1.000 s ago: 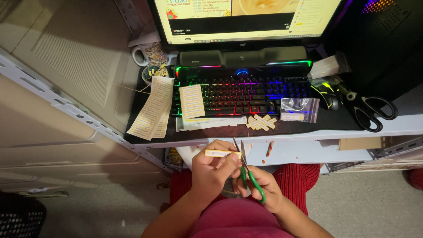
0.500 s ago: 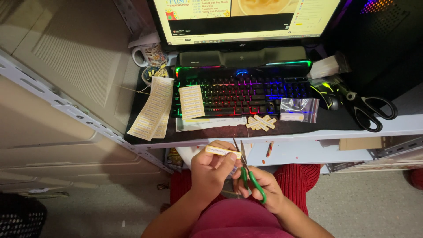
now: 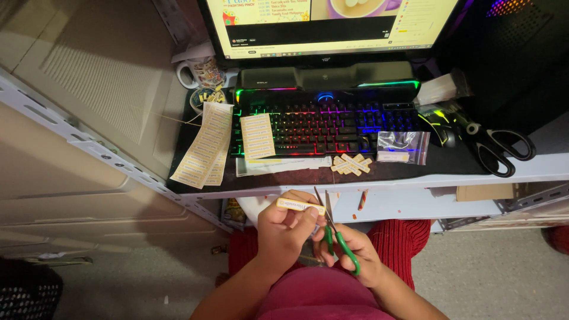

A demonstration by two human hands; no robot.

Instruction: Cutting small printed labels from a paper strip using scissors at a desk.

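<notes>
Hands meet below the near edge of the pale shelf-like desk (image 3: 415, 178), over the person's lap. Left hand (image 3: 284, 228) is raised with the forearm rising from the lower left; its thumb and fingers are pinched closed on a narrow yellow paper label strip (image 3: 300, 206), held roughly level and just beside the blades. Right hand (image 3: 349, 252) sits slightly nearer and to the right, fingers wrapped through the handles of small green-handled scissors (image 3: 335, 234), whose blades point up and away, slightly parted, their tips beside the strip's right end.

On the desk, farther off, lie a black keyboard with rainbow backlighting (image 3: 332, 124), a sheet of yellow labels (image 3: 258, 136) resting on its left keys, longer label sheets (image 3: 204, 145) hanging over the left edge, a small heap of cut label strips (image 3: 351, 164), a clear plastic zip bag (image 3: 403, 147), and large black-handled scissors (image 3: 495, 145) at the right.
</notes>
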